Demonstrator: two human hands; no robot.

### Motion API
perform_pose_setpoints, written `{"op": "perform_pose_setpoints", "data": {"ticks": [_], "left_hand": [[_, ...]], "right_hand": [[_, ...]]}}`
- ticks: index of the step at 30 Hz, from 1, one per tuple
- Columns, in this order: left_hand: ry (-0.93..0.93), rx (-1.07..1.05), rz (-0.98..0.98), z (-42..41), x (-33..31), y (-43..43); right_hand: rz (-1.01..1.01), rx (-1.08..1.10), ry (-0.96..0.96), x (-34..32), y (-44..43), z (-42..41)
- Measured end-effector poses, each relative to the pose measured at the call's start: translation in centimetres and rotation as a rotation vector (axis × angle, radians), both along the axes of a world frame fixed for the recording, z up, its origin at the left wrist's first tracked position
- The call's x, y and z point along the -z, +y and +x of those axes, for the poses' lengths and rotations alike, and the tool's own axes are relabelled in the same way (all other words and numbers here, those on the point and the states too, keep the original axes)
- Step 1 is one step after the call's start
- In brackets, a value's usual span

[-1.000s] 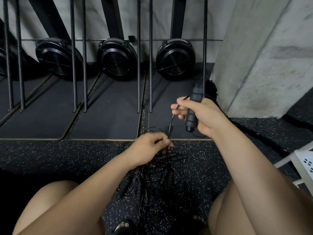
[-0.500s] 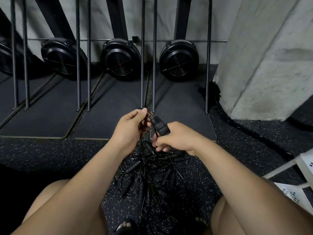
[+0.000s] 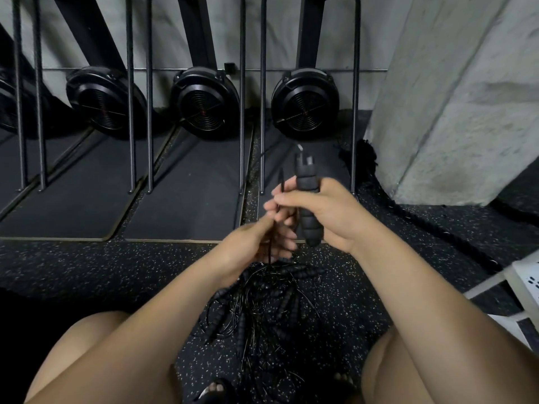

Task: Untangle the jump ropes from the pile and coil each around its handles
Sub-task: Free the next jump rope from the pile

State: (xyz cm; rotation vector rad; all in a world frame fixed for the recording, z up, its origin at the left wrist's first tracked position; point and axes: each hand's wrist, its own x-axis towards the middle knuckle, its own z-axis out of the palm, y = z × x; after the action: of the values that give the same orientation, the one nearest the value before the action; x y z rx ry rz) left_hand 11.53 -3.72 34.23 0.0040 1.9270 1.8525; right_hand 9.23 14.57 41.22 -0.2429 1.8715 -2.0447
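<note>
Jump ropes (image 3: 262, 310) lie tangled on the floor (image 3: 87, 272) between my knees, at six o'clock from my hands. In the head view, my right grip (image 3: 329, 214) is clamped round one ribbed foam handle (image 3: 307, 205), held upright. My left grip (image 3: 256, 246), at seven o'clock of it, pinches the thin cord (image 3: 272, 237). The cord looks light, wiry and likely to snag, so I'd take hold by the handles.
</note>
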Motion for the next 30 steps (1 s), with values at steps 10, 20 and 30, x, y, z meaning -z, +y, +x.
{"op": "perform_pose_setpoints", "data": {"ticks": [10,20,30], "left_hand": [[0.203,0.171,-0.289,1.5,0.8,0.5],[0.375,-0.014,-0.119,0.3,-1.6,-0.6],[0.233,-0.319,0.196,-1.9,-1.6,-2.3]], "right_hand": [[-0.322,0.421,-0.071,0.0,3.8,-3.3],[0.17,0.116,-0.166,1.9,2.8,-2.6],[0.354,-0.164,-0.129,4.1,-1.2,-0.5]]}}
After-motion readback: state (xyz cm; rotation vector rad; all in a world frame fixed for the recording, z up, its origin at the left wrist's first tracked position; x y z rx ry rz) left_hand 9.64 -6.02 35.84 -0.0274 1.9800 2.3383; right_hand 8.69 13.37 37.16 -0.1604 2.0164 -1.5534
